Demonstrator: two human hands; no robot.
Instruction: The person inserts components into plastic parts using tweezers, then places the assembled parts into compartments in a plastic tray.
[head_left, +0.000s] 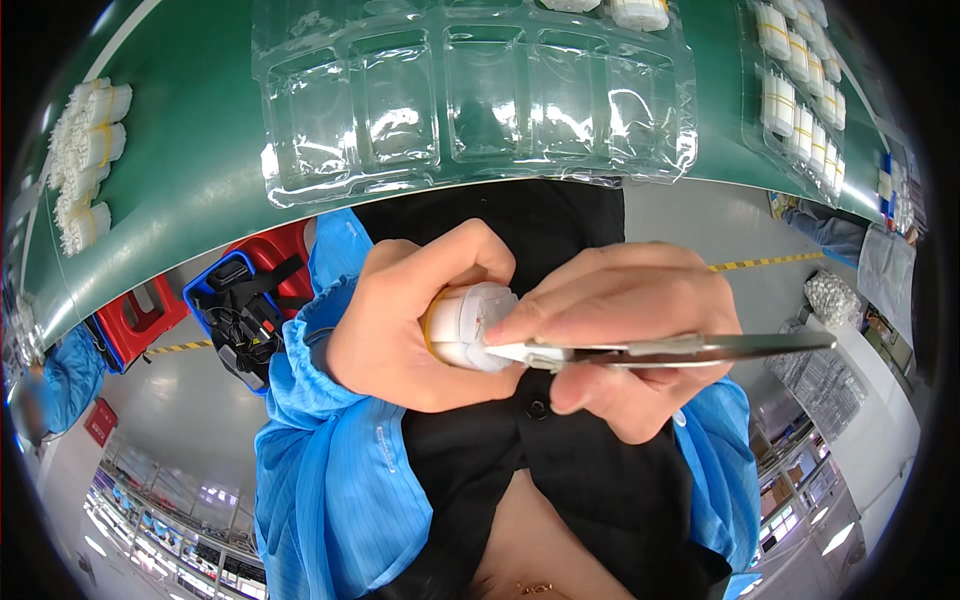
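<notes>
Green tabletop (190, 170) fills the top of my view, edge bowed by the lens. On it, a clear plastic blister tray (470, 100) with rows of compartments; most look bare, white pieces sit in a couple at the top edge. Second clear tray (800, 100) at right, loaded with white bundles. More white coiled bundles with yellow ties (85, 160) stacked at the far left of the tabletop.

Below the tabletop edge, in front of the black top and blue sleeves: left hand (410, 325), fingers wrapped tight around a white coiled bundle (468, 325) with a yellow band at its left end. Right hand (625, 335) closed on metal tweezers (680, 351), handle end sticking out right, tips touching the bundle's lower right side. Right index finger rests on the bundle too. Can't tell if the tweezer tips pinch anything.
</notes>
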